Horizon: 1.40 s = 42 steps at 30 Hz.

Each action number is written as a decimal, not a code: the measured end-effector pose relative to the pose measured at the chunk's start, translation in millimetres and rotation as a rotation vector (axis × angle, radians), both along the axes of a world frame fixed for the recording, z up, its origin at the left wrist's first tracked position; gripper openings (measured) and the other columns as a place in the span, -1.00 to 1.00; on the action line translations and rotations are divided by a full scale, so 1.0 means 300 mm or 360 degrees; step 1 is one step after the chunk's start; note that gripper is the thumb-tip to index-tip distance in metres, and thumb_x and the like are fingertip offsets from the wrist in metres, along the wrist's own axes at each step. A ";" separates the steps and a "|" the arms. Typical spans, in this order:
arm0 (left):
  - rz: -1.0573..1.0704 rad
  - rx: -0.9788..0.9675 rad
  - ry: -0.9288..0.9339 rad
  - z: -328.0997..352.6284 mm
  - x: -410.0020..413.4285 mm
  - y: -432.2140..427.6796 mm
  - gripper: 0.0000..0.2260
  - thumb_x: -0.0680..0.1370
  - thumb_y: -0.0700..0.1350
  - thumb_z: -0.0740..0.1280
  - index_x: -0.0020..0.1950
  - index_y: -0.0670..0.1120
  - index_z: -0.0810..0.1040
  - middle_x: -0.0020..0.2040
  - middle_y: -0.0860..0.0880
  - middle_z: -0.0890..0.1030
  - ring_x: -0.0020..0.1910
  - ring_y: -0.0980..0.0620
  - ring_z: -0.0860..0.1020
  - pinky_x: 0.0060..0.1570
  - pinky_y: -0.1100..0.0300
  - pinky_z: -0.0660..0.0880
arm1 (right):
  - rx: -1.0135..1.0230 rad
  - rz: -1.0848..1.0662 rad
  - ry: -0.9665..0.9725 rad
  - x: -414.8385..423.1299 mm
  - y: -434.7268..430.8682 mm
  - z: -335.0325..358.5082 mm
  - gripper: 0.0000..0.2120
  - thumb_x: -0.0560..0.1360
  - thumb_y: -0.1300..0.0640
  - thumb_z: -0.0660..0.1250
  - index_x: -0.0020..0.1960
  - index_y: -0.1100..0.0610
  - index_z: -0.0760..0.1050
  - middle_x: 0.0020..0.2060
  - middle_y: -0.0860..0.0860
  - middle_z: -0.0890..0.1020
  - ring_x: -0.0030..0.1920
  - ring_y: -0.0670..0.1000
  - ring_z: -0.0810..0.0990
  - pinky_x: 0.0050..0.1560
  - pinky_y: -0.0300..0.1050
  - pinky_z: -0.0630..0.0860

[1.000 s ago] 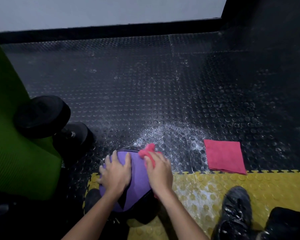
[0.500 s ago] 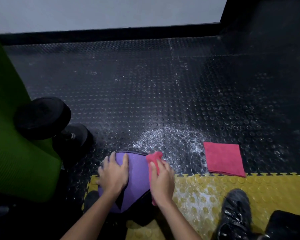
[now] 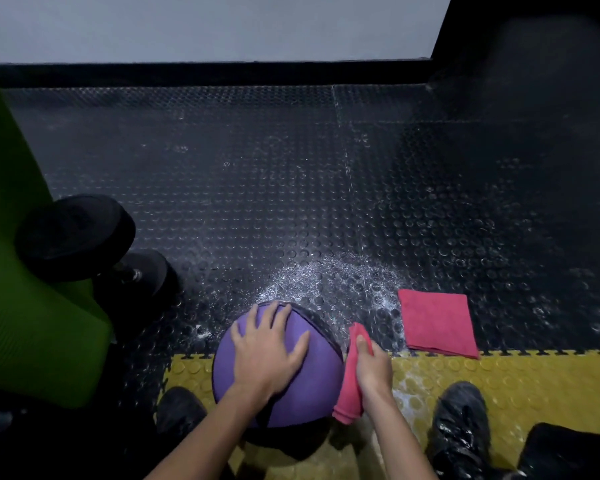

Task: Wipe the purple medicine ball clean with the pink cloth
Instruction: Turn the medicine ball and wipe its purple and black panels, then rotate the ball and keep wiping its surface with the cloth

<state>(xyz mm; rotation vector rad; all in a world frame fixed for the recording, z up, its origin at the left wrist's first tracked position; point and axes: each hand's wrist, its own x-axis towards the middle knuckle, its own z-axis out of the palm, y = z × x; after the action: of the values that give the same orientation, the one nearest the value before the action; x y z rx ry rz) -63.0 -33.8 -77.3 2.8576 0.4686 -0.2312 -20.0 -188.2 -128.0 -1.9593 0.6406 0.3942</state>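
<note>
The floor [image 3: 291, 188] is the big worry: the black studded rubber is spattered with wet droplets just beyond the ball [image 3: 312, 386], and the yellow tiles [image 3: 506, 382] beside it look damp too. A round ball on a wet surface, I'd say, could skid or roll off toward the dumbbell [image 3: 77, 233] if the push from the side gets too strong. Only a flat palm steadies it, with nothing wrapped round it. The cloth [image 3: 348, 389] is bunched into a narrow strip rather than spread, so it may pass over patches without cleaning them, or slide out of the grip when it drags on the wet skin of the ball.

The ball sits on the edge where the black floor meets the yellow, close in front of the person. The left hand [image 3: 267, 351] lies on its top, fingers spread and straight. The right hand [image 3: 373, 370] is well apart from the left, at the ball's right flank, thumb and fingers clamped on the cloth, which is pressed against that side. A second folded cloth [image 3: 437, 323] lies untouched on the floor to the right.
</note>
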 end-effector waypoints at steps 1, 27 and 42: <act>-0.0085 -0.0016 -0.0028 0.001 0.007 0.025 -0.22 0.33 0.37 -0.28 0.48 0.16 0.19 0.51 0.15 0.18 0.51 0.02 0.05 0.43 -0.07 0.00 | 0.0005 -0.0039 0.0036 0.001 -0.012 -0.015 -0.67 0.56 0.05 0.16 0.18 0.22 0.52 0.10 0.21 0.59 0.11 0.20 0.54 0.11 -0.02 0.43; 0.0836 -0.0643 -0.0437 -0.032 0.080 0.294 -0.60 0.48 0.19 0.32 0.29 0.14 0.50 0.36 0.14 0.46 0.36 0.09 0.38 0.35 0.10 0.27 | -0.0153 0.0423 -0.0961 -0.174 0.340 -0.015 -0.50 0.46 -0.33 0.01 0.20 -0.12 0.50 0.18 -0.21 0.48 0.12 -0.04 0.38 0.15 -0.12 0.35; 0.1003 -0.0617 -0.0420 -0.040 0.069 0.269 -0.58 0.50 0.24 0.24 0.32 0.17 0.45 0.37 0.15 0.43 0.35 0.03 0.39 0.32 -0.11 0.30 | -0.0083 0.0441 -0.0943 -0.124 0.308 -0.019 -0.64 0.47 -0.22 0.06 0.22 -0.28 0.41 0.25 -0.19 0.49 0.21 -0.09 0.42 0.15 -0.11 0.40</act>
<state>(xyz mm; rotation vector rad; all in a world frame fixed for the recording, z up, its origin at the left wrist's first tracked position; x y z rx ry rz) -42.5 46.9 -89.3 2.1906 1.0884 0.1529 -57.2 -95.8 -133.6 -2.0806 -0.0007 -0.0493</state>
